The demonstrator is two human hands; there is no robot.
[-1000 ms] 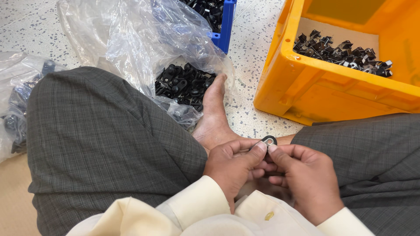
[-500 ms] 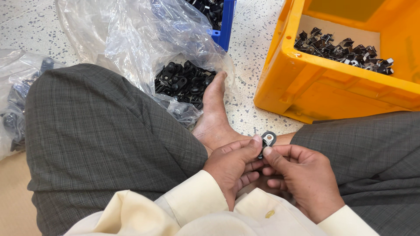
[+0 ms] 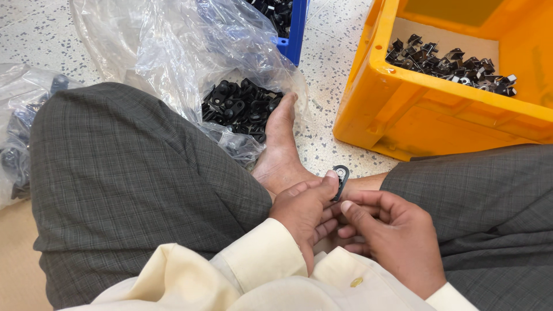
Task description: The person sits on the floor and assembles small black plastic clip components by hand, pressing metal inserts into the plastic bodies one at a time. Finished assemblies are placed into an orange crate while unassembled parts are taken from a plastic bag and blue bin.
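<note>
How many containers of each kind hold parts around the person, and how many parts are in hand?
Orange crate: 1
Blue crate: 1
Clear plastic bags: 2
Small black part between left hand and right hand: 1
Total: 5

Ahead of the hands, the bare foot [image 3: 280, 147] blocks the straight way to the parts in the bag [image 3: 173, 63]. A strip of bare floor [image 3: 322, 86] runs between bag and orange crate [image 3: 426, 124] (open-topped); knees hem both sides.
</note>
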